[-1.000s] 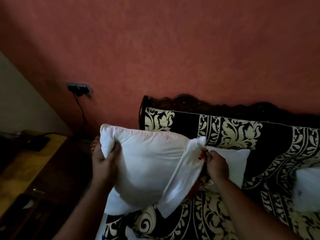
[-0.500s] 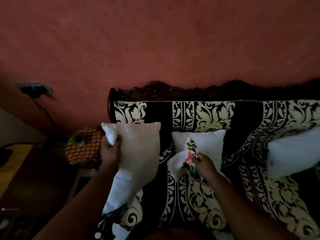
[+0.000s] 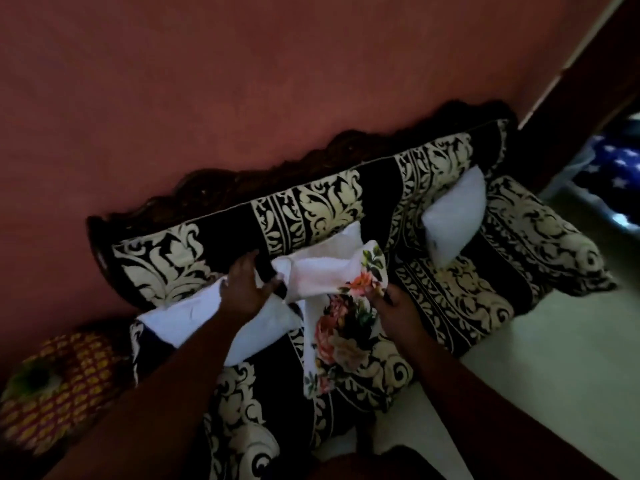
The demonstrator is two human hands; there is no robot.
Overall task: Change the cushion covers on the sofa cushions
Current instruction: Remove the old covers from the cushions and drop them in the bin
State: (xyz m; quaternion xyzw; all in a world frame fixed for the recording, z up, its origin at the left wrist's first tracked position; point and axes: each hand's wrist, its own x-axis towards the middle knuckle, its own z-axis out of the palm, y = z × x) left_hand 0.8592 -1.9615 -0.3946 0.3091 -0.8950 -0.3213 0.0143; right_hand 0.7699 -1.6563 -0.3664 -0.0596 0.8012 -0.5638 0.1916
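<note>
A bare white cushion (image 3: pixel 180 317) lies on the left end of the black and cream patterned sofa (image 3: pixel 311 209). My left hand (image 3: pixel 242 292) reaches over it, fingers spread and touching the white edge of a cushion cover (image 3: pixel 329 275). The cover is partly inside out, white above and floral print below. My right hand (image 3: pixel 394 306) pinches its floral edge. A second white cushion (image 3: pixel 346 237) peeks out behind the cover. A third white cushion (image 3: pixel 453 213) leans on the backrest to the right.
A red and yellow patterned pouffe (image 3: pixel 59 379) stands on the floor left of the sofa. A red wall rises behind. Pale floor (image 3: pixel 554 375) spreads to the right, toward a doorway with blue starred fabric (image 3: pixel 616 168).
My left hand has let the white cushion down on the sofa's left end and moved to the cover. The right hand still holds the cover, now lifted and spread. The view swung right.
</note>
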